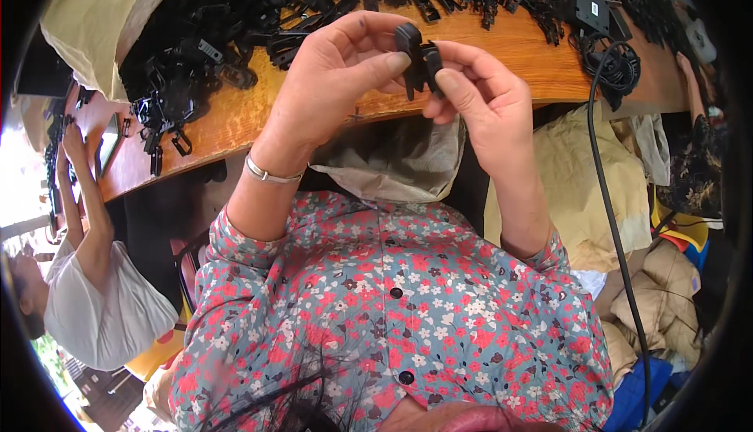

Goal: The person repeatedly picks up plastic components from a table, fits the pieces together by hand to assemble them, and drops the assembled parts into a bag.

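Note:
My left hand (325, 79) and my right hand (494, 107) are raised in front of me at the wooden table's near edge. Between thumb and fingers, the left pinches a black plastic part (408, 44) with a rounded top and a long narrow leg. Close beside it, a second black plastic piece (432, 65) is gripped by the right thumb and fingertips. Whether the two pieces are joined or only touching, I cannot tell. Many similar black plastic parts (243, 9) lie heaped beyond my hands.
The wooden table (518, 59) curves around me. A black box (590, 9) and a coiled black cable (616, 75) sit at right, the cable hanging down. A paper sack (102, 16) stands far left; an open bag (384, 173) hangs below my hands. A co-worker (102, 299) works at left.

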The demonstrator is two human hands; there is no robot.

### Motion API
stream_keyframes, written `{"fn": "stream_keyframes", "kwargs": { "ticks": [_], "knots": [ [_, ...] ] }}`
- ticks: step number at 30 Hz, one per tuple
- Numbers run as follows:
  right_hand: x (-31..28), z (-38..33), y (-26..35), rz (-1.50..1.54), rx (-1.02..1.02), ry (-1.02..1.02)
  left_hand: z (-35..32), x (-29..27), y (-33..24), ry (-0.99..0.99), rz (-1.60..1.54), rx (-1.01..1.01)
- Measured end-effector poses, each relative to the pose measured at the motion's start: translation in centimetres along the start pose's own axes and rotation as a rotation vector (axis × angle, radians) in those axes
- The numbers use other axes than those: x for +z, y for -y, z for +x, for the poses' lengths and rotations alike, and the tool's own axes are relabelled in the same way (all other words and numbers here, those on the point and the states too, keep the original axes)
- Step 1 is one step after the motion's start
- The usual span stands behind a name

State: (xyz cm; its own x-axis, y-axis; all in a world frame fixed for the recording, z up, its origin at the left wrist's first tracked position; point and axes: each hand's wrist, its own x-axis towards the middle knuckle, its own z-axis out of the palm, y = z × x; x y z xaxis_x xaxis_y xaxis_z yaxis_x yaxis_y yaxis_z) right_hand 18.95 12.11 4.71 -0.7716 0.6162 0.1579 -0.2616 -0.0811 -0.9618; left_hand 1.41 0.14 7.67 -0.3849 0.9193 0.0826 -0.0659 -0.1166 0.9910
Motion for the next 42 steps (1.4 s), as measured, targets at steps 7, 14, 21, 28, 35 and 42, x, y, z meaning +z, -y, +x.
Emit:
{"fn": "stream_keyframes", "kwargs": {
  "ticks": [7, 14, 21, 28, 35, 42],
  "knots": [
    [1.6, -0.2, 0.2, -0.167, -0.065, -0.031, -0.9, 0.6, 0.1, -0.037, -0.032, 0.04],
    [1.8, 0.7, -0.8, -0.528, -0.346, -0.094, -2.2, 2.0, 0.1, -0.104, 0.027, 0.086],
    [2.9, 0.4, -2.4, -0.478, -0.394, -0.196, -2.8, 1.6, 0.8, -0.139, 0.403, 0.259],
    [3.2, -0.1, -3.6, -0.228, -0.271, -0.026, -2.8, 2.2, 1.0, -0.223, 0.277, 0.205],
    [3.4, -1.3, -1.2, -0.123, -0.014, 0.096, -2.9, 0.5, 0.0, -0.13, 0.648, 0.336],
    [4.2, -2.6, -1.6, -0.132, 0.149, 0.32, -3.0, 1.1, -0.4, 0.139, 0.015, 0.038]
  ]
}}
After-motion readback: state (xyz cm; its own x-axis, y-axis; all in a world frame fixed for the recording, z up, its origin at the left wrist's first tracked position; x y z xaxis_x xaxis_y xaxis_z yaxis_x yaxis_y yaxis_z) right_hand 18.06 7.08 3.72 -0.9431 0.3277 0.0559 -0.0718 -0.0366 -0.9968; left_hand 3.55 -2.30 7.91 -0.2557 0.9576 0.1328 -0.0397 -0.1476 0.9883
